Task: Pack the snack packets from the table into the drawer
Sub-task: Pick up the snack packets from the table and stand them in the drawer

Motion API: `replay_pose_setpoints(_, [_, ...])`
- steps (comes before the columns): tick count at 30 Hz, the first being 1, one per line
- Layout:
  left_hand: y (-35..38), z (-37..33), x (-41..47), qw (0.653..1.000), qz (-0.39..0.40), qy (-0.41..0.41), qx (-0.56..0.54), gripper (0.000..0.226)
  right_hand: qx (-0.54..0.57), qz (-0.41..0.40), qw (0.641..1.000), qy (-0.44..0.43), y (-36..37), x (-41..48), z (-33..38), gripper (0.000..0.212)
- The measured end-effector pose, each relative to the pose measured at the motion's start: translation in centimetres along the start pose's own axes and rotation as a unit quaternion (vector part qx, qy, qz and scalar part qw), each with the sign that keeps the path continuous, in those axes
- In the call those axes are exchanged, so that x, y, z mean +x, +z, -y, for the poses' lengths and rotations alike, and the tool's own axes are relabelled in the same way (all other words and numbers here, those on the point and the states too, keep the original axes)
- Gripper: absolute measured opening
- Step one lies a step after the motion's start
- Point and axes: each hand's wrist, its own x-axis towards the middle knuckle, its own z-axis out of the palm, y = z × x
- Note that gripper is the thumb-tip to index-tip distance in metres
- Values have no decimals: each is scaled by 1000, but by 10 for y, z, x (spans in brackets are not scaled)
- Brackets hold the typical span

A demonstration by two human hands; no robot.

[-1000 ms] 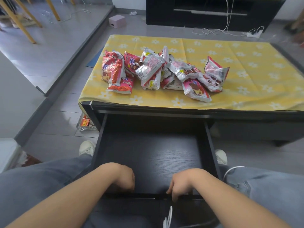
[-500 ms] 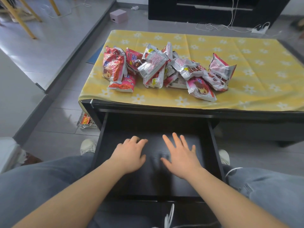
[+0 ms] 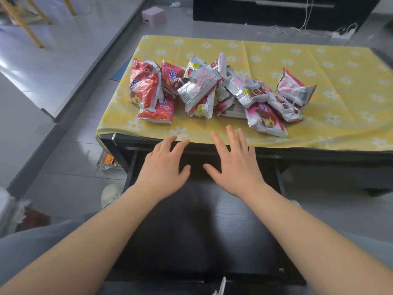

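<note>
Head: packets (image 3: 204, 90) beyond left grip (image 3: 163, 167), right grip (image 3: 236, 165)

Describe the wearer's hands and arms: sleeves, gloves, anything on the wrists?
Left hand and right hand are bare: no gloves, rings or watch visible. Forearms show no sleeves up to the frame edge. Blue-grey jeans on the legs.

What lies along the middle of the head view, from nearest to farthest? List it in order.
Open drawer → left hand and right hand, side by side over the drawer's far end → snack packets heaped on the table → black cabinet on the floor beyond.
</note>
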Motion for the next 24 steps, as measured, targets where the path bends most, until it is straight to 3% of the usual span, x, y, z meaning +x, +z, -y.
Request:
replay_pose_setpoints(11, [-26, -5, 96, 997, -77, 15, -25, 72, -1, -164, 986, 30, -49, 98, -47, 78])
replay_pose_setpoints(18, [-27, -27, 161, 997, -61, 1, -39, 77, 103, -40, 986, 125, -41, 152, -86, 102])
replay_pose_setpoints(21, [-28, -25, 185, 999, -38, -20, -33, 82, 133, 4, 979, 154, -28, 161, -90, 90])
replay_pose_setpoints(24, [-29, -27, 202, 998, -13, -40, -50, 85, 125, -19, 983, 135, -22, 159, -94, 78])
